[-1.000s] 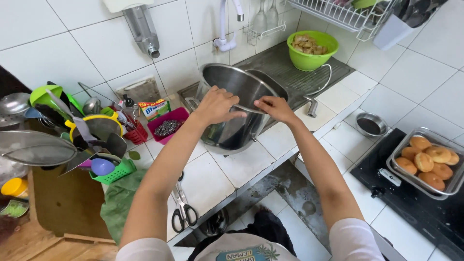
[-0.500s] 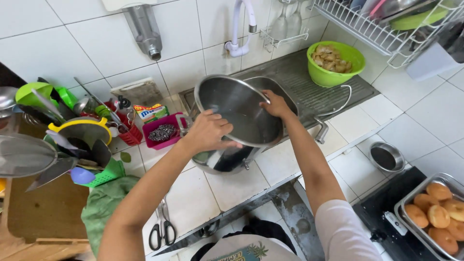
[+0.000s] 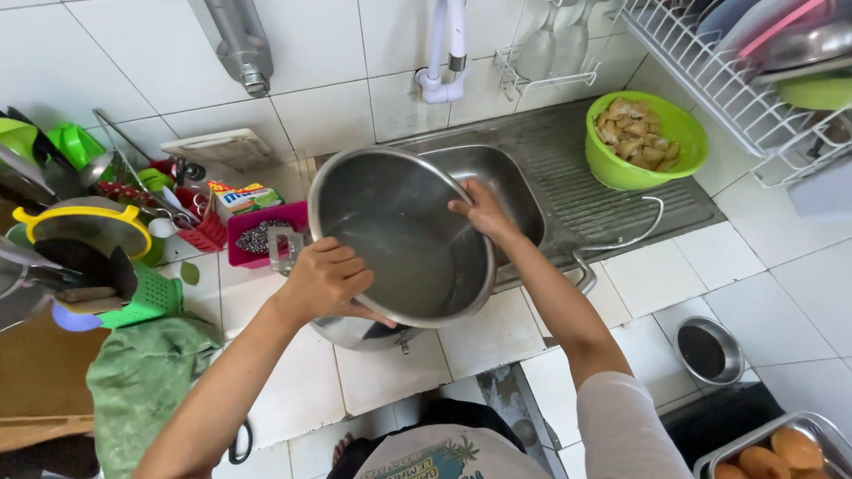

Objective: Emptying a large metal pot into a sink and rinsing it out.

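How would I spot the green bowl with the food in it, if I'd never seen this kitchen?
Find the steel sink set into the white tiled counter, then follow its ribbed draining board to the right. The green bowl sits at the far end, under the wire dish rack. It is the only bright green round bowl holding pale brown chunks.

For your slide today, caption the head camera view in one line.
Both hands, left hand and right hand, tilt a large steel pot over the sink.
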